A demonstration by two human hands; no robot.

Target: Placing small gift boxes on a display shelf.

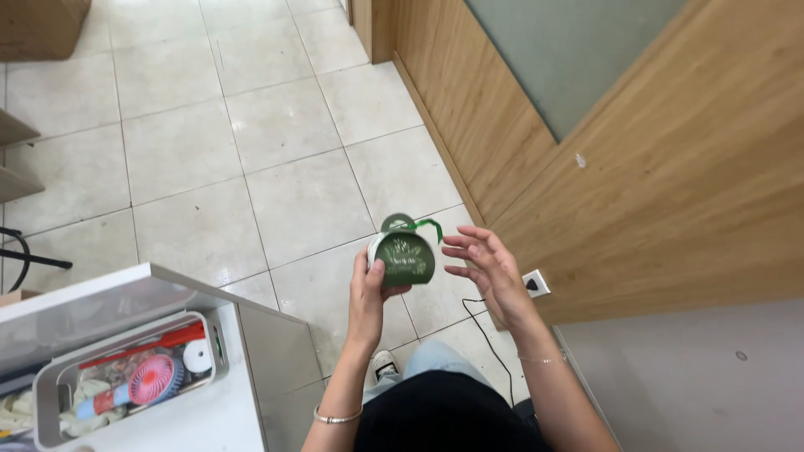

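Observation:
A small green gift box (404, 255) with a pale leaf pattern, a looped handle and a green ribbon on top is held up in front of me over the tiled floor. My left hand (368, 289) grips its left side and underside, thumb on the front. Just to the right of the box, my right hand (488, 266) hovers with fingers spread, holding nothing, fingertips close to the ribbon. A bracelet sits on each wrist.
A white table (222, 410) at lower left carries a grey tray (52, 387) with a pink hand fan (153, 378), a white roll and other small items. A wooden panel wall (670, 192) with a socket (535, 284) and black cable runs on the right.

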